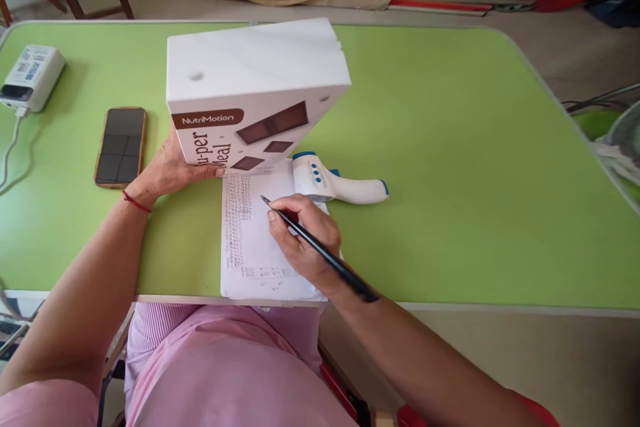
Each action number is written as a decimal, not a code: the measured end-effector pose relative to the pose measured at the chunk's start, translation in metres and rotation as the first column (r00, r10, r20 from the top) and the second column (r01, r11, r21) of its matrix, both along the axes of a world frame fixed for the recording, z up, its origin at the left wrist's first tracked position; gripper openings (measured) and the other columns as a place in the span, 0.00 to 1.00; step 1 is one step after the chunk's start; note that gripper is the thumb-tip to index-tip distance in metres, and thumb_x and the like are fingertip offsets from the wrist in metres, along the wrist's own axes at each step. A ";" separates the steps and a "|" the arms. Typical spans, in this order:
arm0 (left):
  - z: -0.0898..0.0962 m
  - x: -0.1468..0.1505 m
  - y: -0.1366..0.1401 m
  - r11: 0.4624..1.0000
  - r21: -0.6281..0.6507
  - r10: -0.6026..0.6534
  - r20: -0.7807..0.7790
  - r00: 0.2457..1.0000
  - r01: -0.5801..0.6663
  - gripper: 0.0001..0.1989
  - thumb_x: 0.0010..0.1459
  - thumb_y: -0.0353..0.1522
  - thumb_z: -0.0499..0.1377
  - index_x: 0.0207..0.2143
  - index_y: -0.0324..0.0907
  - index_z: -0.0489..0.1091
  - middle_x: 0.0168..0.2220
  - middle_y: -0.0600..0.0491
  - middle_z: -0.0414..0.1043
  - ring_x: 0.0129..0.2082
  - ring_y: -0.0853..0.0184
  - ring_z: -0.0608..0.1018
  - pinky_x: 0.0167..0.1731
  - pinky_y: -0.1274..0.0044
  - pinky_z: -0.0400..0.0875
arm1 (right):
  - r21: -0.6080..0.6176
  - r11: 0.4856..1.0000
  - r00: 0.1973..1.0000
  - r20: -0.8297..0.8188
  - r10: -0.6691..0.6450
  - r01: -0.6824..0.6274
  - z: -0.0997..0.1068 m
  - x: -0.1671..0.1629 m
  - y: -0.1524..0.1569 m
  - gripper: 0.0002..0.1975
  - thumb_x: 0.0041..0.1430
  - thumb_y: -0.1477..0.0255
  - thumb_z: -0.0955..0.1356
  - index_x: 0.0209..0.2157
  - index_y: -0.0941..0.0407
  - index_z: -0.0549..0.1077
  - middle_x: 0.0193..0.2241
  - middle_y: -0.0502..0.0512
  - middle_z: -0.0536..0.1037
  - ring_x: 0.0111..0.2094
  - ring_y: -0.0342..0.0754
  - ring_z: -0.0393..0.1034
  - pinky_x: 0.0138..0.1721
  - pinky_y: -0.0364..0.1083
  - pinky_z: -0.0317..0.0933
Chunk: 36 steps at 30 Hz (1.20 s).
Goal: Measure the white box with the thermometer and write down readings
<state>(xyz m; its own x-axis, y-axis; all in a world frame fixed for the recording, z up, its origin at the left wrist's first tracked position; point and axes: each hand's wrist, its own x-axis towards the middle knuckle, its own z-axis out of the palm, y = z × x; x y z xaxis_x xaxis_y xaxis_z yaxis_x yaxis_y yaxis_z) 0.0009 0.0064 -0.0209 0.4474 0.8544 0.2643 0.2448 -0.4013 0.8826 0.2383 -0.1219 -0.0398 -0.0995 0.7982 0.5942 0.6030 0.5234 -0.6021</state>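
Left hand [173, 170] is gripping the white box [255, 90], holding it upright toward the surface's [450, 147] middle. Right hand [303, 233] is pinching a pen [315, 247], tip on the paper [247, 240] at the near edge. Sheet is looking mostly filled with rows; little blank space is remaining.

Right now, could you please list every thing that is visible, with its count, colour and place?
Folding table: one, green top, fills the view.
Cardboard box: one, white with brown label, standing at centre.
Paper sheet: one, white, covered in handwriting, at near edge.
Infrared thermometer: one, white and blue, lying right of the sheet.
Smartphone: one, dark screen, brown case, left.
Power bank: one, white, far left, cable attached.
Pen: one, black, in right hand.
Left hand: holds the box.
Right hand: on the sheet.
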 end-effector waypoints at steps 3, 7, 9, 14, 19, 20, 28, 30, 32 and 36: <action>0.007 0.003 -0.005 1.000 -0.011 0.001 0.059 0.998 0.000 0.34 0.43 0.49 0.75 0.48 0.43 0.72 0.48 0.44 0.78 0.54 0.49 0.78 0.56 0.56 0.73 | 0.147 0.988 0.975 0.223 0.015 -0.049 -0.004 0.009 0.004 0.10 0.65 0.79 0.65 0.44 0.54 0.74 0.33 0.55 0.79 0.33 0.48 0.75 0.34 0.46 0.70; 0.014 0.006 -0.011 0.999 0.004 0.053 0.096 0.994 -0.054 0.32 0.45 0.49 0.74 0.47 0.43 0.70 0.53 0.44 0.76 0.56 0.49 0.77 0.55 0.58 0.75 | 0.138 0.990 0.896 0.443 -0.035 -0.030 -0.010 0.020 0.007 0.17 0.66 0.83 0.62 0.49 0.56 0.76 0.36 0.59 0.79 0.36 0.51 0.75 0.36 0.48 0.71; 0.016 0.007 -0.012 0.998 0.012 0.061 0.103 0.993 -0.063 0.31 0.45 0.49 0.74 0.46 0.43 0.70 0.53 0.44 0.76 0.55 0.50 0.77 0.55 0.59 0.75 | 0.144 0.990 0.864 0.499 -0.069 -0.005 -0.011 0.022 0.006 0.19 0.66 0.84 0.61 0.50 0.56 0.77 0.36 0.59 0.79 0.35 0.50 0.75 0.35 0.47 0.71; 0.014 0.007 -0.010 0.995 0.015 0.094 0.118 0.989 -0.097 0.33 0.43 0.51 0.74 0.44 0.42 0.71 0.48 0.44 0.78 0.58 0.47 0.74 0.58 0.55 0.72 | 0.153 0.988 0.852 0.513 -0.105 0.030 -0.005 0.017 0.002 0.20 0.64 0.84 0.60 0.48 0.57 0.78 0.35 0.58 0.80 0.35 0.49 0.76 0.33 0.45 0.69; 0.010 0.007 -0.009 0.992 0.009 0.125 0.164 0.978 -0.128 0.34 0.40 0.48 0.76 0.45 0.43 0.70 0.53 0.44 0.75 0.55 0.48 0.76 0.56 0.55 0.73 | 0.072 0.997 0.939 0.342 -0.043 0.020 -0.002 0.013 0.002 0.11 0.61 0.71 0.67 0.42 0.58 0.80 0.23 0.51 0.76 0.21 0.44 0.68 0.24 0.43 0.63; 0.010 0.007 -0.009 0.990 0.013 0.134 0.175 0.975 -0.139 0.35 0.39 0.49 0.77 0.46 0.43 0.70 0.53 0.44 0.74 0.55 0.49 0.77 0.56 0.56 0.74 | 0.053 0.998 0.946 0.323 -0.035 0.019 -0.003 0.013 0.002 0.10 0.60 0.72 0.67 0.40 0.58 0.80 0.20 0.48 0.75 0.19 0.42 0.66 0.23 0.42 0.62; 0.021 0.002 -0.012 0.979 0.069 0.178 0.158 0.971 -0.191 0.42 0.42 0.51 0.75 0.55 0.43 0.66 0.52 0.43 0.75 0.53 0.48 0.78 0.52 0.58 0.76 | -0.143 0.989 0.982 0.191 -0.009 0.037 -0.008 0.017 0.003 0.10 0.57 0.75 0.66 0.32 0.54 0.82 0.14 0.43 0.69 0.14 0.39 0.58 0.20 0.40 0.58; 0.029 0.000 -0.014 0.986 0.074 0.139 0.154 0.978 -0.151 0.40 0.43 0.51 0.74 0.53 0.42 0.67 0.51 0.44 0.77 0.52 0.48 0.79 0.52 0.59 0.76 | -0.214 0.977 0.991 0.134 0.027 0.002 -0.006 0.019 0.003 0.10 0.57 0.75 0.67 0.32 0.53 0.81 0.13 0.43 0.68 0.14 0.39 0.58 0.19 0.40 0.56; 0.037 -0.001 -0.018 0.991 0.071 0.099 0.135 0.986 -0.109 0.37 0.44 0.50 0.74 0.51 0.42 0.69 0.52 0.44 0.77 0.54 0.46 0.78 0.53 0.59 0.75 | -0.274 0.961 0.994 0.090 0.058 -0.031 -0.005 0.020 0.003 0.10 0.58 0.75 0.66 0.32 0.53 0.81 0.13 0.43 0.67 0.13 0.40 0.57 0.18 0.41 0.54; 0.047 -0.001 -0.027 0.995 0.009 0.095 0.065 0.993 -0.096 0.34 0.43 0.49 0.75 0.47 0.41 0.72 0.54 0.44 0.76 0.56 0.43 0.76 0.56 0.56 0.73 | -0.314 0.949 0.995 0.077 0.057 -0.030 -0.001 0.020 0.006 0.11 0.57 0.73 0.66 0.22 0.54 0.73 0.12 0.43 0.63 0.14 0.40 0.55 0.17 0.41 0.51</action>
